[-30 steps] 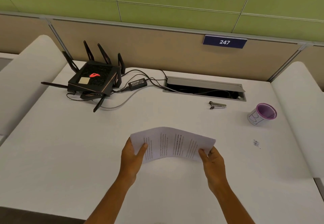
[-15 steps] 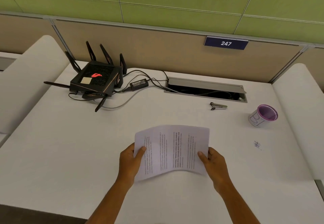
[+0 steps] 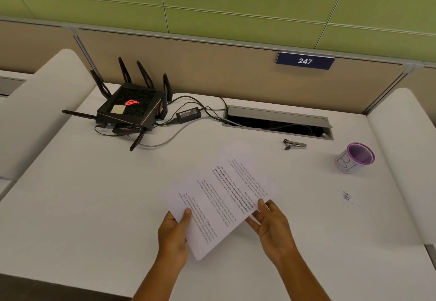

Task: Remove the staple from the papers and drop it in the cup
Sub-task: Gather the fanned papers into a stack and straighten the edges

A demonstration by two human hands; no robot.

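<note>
The printed papers (image 3: 221, 197) are held above the white desk (image 3: 82, 194), turned at a slant with the text running diagonally. My left hand (image 3: 173, 237) pinches their lower left edge, thumb on top. At the papers' right edge is my right hand (image 3: 271, 224), fingers spread, with fingertips touching the sheet. The staple itself is too small to make out. A small metal staple remover (image 3: 295, 144) lies on the desk beyond the papers to the right. The white cup with a purple rim (image 3: 355, 158) stands at the far right.
A black router with antennas (image 3: 132, 109), its power brick (image 3: 188, 114) and cables sit at the back left. An open cable tray (image 3: 278, 122) is set into the desk at the back. A small ink mark (image 3: 346, 196) shows near the right side.
The papers have been rotated from level to a diagonal slant and brought closer. My right hand loosened from a firm grip to spread fingers at the edge.
</note>
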